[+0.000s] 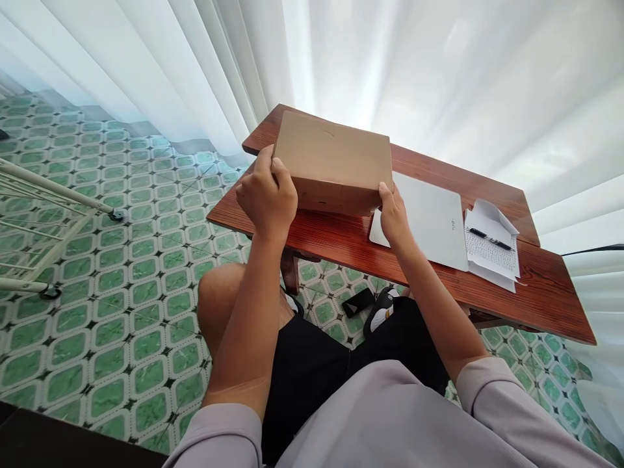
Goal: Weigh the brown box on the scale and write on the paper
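Note:
Between my two hands is a closed brown cardboard box [336, 153], held by its left and right ends over the left part of a reddish wooden bench [336, 244]. My left hand [270, 188] grips the box's left end, thumb on the near corner and fingers curled. My right hand [394, 211] pinches the near right corner, with the thumb in front and the other fingers partly hidden behind. The box is tilted a little toward me. Whether its underside touches the bench cannot be made out.
A silver laptop [433, 218] lies closed right of the box. Beside it are handwritten papers [492, 253] with a black pen [490, 239] on top. A dark phone-like object [358, 303] lies on the tiled floor. A white wheeled rack [53, 240] stands left; white curtains [439, 78] hang behind.

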The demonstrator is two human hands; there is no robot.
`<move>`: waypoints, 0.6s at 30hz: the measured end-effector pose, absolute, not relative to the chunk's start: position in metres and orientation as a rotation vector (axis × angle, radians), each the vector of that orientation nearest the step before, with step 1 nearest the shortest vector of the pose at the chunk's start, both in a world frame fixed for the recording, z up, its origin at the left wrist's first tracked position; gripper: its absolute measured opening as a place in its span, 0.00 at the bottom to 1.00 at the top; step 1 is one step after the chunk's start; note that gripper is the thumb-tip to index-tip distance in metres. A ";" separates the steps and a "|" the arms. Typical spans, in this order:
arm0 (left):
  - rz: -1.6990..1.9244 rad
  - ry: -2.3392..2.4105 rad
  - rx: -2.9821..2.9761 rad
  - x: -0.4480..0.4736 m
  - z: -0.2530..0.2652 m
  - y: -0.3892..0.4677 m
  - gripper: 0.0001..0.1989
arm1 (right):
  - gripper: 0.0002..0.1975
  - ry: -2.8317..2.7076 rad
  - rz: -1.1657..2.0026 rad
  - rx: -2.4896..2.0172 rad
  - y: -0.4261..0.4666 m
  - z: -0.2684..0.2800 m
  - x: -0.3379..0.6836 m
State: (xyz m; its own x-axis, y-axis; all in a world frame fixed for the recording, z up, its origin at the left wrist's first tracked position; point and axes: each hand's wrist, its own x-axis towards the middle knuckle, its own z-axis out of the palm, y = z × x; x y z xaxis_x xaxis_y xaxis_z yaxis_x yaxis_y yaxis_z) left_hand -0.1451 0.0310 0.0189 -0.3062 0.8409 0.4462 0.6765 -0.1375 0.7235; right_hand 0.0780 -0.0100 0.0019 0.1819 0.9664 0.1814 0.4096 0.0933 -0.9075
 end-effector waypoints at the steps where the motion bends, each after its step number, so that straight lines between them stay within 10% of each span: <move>1: 1.433 1.914 1.737 -0.144 0.019 0.030 0.26 | 0.34 -1.386 0.713 -1.487 -0.011 0.003 0.081; 18: 1.629 1.238 1.851 -0.100 0.021 0.016 0.28 | 0.30 -1.235 0.495 -1.451 -0.046 0.020 0.139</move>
State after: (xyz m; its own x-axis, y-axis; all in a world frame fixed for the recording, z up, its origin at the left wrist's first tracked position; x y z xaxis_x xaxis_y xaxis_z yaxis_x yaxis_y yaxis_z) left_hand -0.1002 0.0165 0.0211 -0.0598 0.8008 0.5960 0.3602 -0.5395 0.7610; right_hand 0.1394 -0.0462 0.0198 0.3665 0.8732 0.3212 0.4097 0.1584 -0.8984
